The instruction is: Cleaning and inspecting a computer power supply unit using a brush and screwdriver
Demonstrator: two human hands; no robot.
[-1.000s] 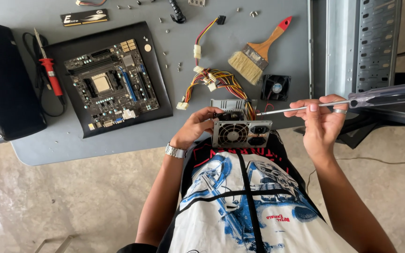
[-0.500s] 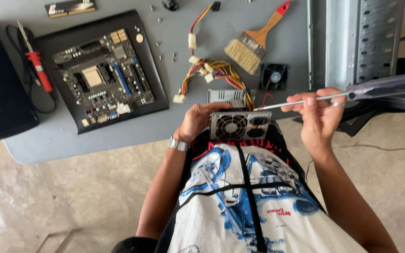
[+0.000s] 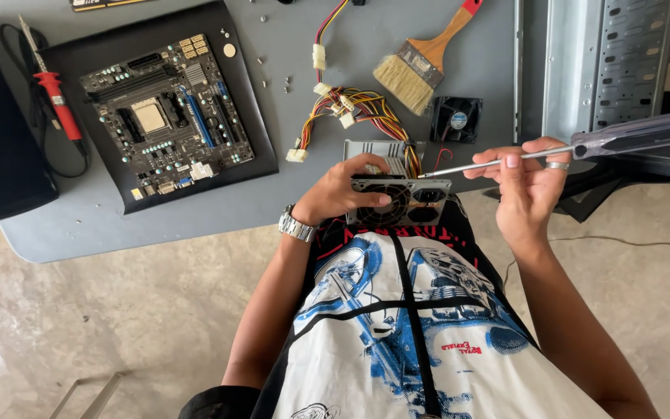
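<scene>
Grey power supply point(image 3: 398, 195) at the desk point(image 3: 195, 225) edge, screwdriver point(image 3: 583, 146) tip at its top right corner.
Left hand point(image 3: 343, 194) fingers wrap its fan face; right hand point(image 3: 527, 186) fingers pinch the shaft. Casing looks closed, no screw visibly out; since half a second ago only the view has shifted, motherboard point(image 3: 166, 116) upper left.

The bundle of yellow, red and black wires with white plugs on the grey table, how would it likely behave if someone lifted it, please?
The bundle of yellow, red and black wires lies in loose curls, so it would probably flop and dangle. Its white plugs would likely swing and snag. It runs into the grey metal box that the left hand holds, so it may tug.
</scene>
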